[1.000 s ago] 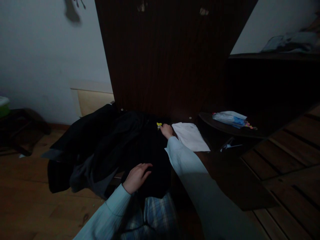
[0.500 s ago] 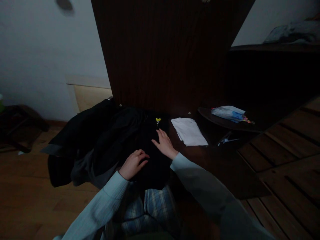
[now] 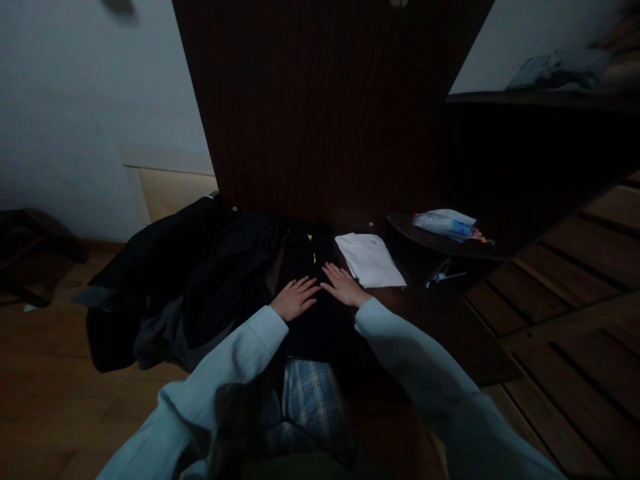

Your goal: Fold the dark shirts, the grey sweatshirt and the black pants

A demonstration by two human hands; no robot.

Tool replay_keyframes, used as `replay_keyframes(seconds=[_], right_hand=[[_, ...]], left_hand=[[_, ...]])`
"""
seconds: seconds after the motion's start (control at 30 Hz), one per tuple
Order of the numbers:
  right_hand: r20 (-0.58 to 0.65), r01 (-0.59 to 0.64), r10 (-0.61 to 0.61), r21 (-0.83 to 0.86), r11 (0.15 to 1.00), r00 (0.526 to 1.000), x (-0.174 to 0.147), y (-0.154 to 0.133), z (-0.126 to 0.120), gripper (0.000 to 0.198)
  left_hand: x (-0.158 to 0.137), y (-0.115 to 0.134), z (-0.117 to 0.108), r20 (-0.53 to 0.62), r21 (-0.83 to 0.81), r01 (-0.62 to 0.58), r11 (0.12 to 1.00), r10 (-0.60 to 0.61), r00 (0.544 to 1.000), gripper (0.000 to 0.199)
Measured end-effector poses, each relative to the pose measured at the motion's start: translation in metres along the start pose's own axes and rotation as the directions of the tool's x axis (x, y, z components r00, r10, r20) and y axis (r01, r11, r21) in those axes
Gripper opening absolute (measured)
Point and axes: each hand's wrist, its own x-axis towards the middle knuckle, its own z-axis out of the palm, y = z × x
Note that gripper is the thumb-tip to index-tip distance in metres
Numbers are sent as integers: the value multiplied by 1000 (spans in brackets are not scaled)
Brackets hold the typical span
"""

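Note:
A black garment [image 3: 320,333] with small yellow marks near its far end lies flat on a dark wooden surface in front of me. My left hand [image 3: 296,298] rests on it, palm down with fingers stretched out. Close beside it, my right hand [image 3: 344,285] also lies flat on the cloth, fingers spread. To the right of the garment is a folded white garment [image 3: 373,260]. A heap of dark clothes [image 3: 200,287] lies on the left, hanging over the edge.
A tall dark wooden panel [image 3: 320,113] stands behind the clothes. On a rounded shelf [image 3: 405,230] to the right sits a blue and white plastic package [image 3: 447,225]. Wooden slats [image 3: 575,320] lie at far right, a dark stool [image 3: 35,253] at far left.
Both hands have come together and flattened on the black garment; the left moved right and forward. The garment's yellow mark now shows as two separate bits. The view has shifted slightly.

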Motion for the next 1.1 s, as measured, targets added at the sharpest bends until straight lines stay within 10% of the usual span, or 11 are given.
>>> replay_keyframes(seconds=[0.17, 0.33, 0.57, 0.9, 1.1], right_hand=[[-96, -30, 54, 234, 972, 994, 13, 10, -12, 45], [-270, 71, 73, 487, 870, 960, -50, 0, -29, 30], [-252, 54, 75, 471, 881, 965, -143, -19, -18, 28], [-373, -74, 223, 373, 925, 901, -139, -27, -8, 10], [-325, 20, 73, 276, 961, 943, -137, -46, -24, 17]], left_hand=[[24, -8, 1, -47, 58, 77, 995, -74, 996, 42], [28, -13, -1, -42, 88, 99, 991, -95, 995, 42], [28, -15, 2, -60, 72, 92, 993, -87, 994, 42], [27, -12, -4, -29, -14, 112, 994, -113, 993, 41], [23, -9, -12, -121, -114, 81, 990, -95, 988, 39]])
